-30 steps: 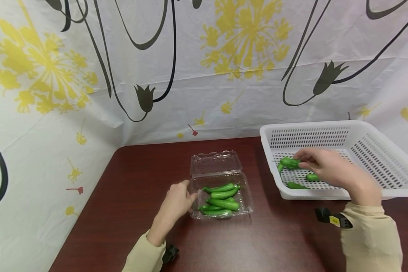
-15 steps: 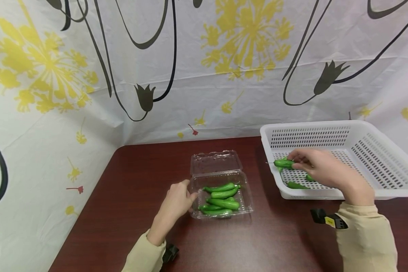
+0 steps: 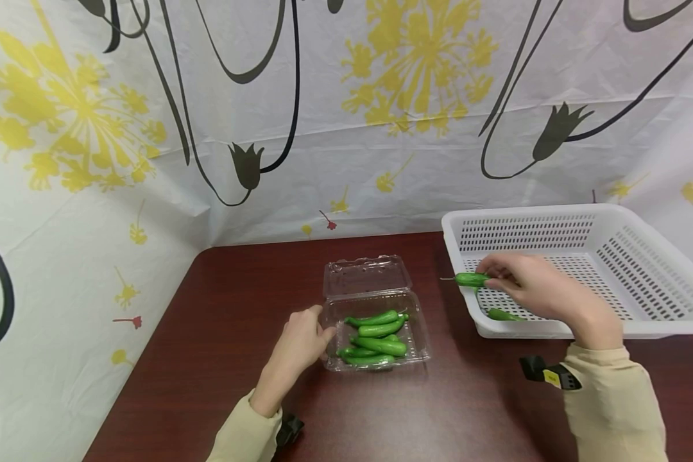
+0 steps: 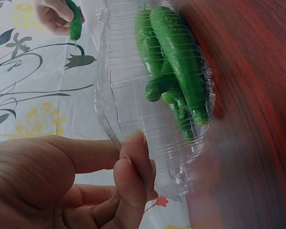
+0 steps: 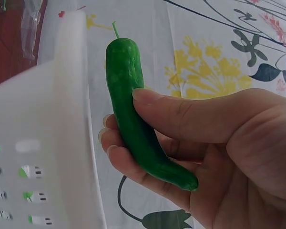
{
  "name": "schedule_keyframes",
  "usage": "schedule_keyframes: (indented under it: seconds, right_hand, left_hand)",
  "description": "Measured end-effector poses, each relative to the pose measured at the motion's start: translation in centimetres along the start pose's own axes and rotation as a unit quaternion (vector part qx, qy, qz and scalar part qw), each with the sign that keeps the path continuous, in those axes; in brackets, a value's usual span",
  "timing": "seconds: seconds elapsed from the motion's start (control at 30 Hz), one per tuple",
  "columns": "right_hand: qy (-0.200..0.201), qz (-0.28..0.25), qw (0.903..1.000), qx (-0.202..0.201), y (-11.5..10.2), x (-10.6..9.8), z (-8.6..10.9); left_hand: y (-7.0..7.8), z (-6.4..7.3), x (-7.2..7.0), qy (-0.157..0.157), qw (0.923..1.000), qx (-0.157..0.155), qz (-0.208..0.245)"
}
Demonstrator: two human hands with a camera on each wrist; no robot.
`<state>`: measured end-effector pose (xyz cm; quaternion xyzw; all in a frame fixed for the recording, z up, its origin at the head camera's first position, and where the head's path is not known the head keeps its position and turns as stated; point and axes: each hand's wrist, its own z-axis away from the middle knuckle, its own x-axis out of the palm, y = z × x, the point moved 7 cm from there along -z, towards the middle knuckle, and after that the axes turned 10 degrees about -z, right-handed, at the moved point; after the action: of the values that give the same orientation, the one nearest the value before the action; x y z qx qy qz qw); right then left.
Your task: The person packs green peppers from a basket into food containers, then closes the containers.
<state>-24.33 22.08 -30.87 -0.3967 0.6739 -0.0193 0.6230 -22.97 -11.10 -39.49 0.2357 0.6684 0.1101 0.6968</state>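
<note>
Transfer step, likely: right hand (image 3: 528,282) has fingers gripping green pepper (image 3: 470,280) over white basket's (image 3: 525,236) left rim; left hand (image 3: 300,337) pinches clear box's (image 3: 366,279) left edge. Next calls for leftward carry, probably.

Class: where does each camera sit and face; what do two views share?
On head: faces forward and down at box, basket; left hand, right hand, sleeves show.
On left wrist: faces across the box; left hand near, right hand beyond.
On right wrist: faces the held pepper; right hand shows.
Both wrist views share that pepper.
</note>
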Motion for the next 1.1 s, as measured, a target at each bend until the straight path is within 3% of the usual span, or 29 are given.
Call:
schedule_keyframes:
  seconds: [0.33,0.67,1.1]
  right_hand:
    - [0.009,0.006,0.9993,-0.035,-1.0,0.9,-0.6]
    - [-0.003,-0.002,0.9997,-0.023,-1.6,1.5,-1.1]
    - [0.003,-0.018,0.9984,-0.053,-3.0,2.2,-1.5]
  left_hand:
    - [0.0,-0.1,0.0,0.003,1.0,0.0,-0.001]
    - [0.0,0.0,0.1,-0.002,1.0,-0.004,0.0]
    - [0.0,-0.1,0.1,-0.002,1.0,-0.005,-0.003]
